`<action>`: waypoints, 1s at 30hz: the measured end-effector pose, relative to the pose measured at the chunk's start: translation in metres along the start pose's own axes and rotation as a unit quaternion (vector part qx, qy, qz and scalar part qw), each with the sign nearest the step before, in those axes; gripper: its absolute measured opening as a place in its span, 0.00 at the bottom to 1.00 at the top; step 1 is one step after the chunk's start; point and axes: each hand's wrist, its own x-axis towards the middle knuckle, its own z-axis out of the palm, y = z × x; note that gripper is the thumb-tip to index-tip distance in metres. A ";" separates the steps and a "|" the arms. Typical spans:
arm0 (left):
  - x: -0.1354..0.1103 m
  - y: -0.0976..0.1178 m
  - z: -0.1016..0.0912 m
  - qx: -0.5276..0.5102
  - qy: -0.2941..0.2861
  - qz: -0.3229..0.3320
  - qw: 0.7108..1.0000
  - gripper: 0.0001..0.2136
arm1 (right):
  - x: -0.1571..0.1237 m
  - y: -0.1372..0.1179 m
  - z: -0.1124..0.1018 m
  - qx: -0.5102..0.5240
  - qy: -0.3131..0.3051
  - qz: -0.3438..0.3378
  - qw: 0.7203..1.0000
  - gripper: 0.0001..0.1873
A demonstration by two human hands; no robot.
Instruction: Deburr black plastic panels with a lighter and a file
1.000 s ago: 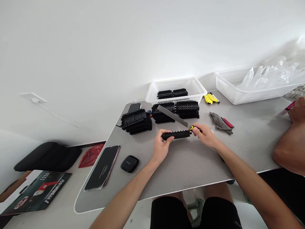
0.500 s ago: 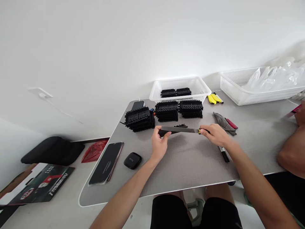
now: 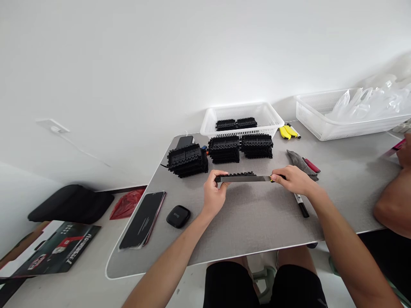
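Black toothed plastic piece [image 3: 240, 174], pinched by the left hand [image 3: 215, 192]; right hand [image 3: 291, 179], 3 o'clock, gripped a flat grey metal file [image 3: 247, 179]!

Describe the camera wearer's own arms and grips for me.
The left arm and right arm are bare, with no sleeve in view. The left grip and right grip are ungloved human hands. No watch, bracelet, cable or marking shows on either side.
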 end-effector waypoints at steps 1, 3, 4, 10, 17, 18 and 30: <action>0.000 0.000 -0.001 0.003 -0.001 0.002 1.000 0.06 | -0.001 0.001 -0.001 0.001 -0.002 0.001 1.000 0.26; 0.000 0.000 -0.002 0.007 -0.001 0.002 1.000 0.06 | -0.002 0.002 -0.004 0.004 -0.005 0.004 1.000 0.26; 0.000 0.000 -0.002 0.010 0.000 -0.001 1.000 0.06 | -0.002 0.003 -0.005 0.007 -0.007 0.006 1.000 0.26; -0.001 0.003 -0.001 0.016 -0.009 -0.012 1.000 0.07 | -0.002 0.002 -0.007 0.019 -0.016 0.002 1.000 0.25; 0.001 0.004 -0.003 0.039 0.000 -0.002 0.999 0.07 | -0.004 0.004 -0.009 0.028 -0.018 0.013 0.999 0.26; 0.001 0.004 -0.003 0.038 -0.003 -0.001 0.999 0.07 | -0.004 0.004 -0.009 0.027 -0.020 0.012 0.999 0.26; 0.004 0.003 -0.007 0.017 0.001 -0.021 1.000 0.09 | -0.006 0.012 -0.013 0.044 -0.023 0.010 0.999 0.26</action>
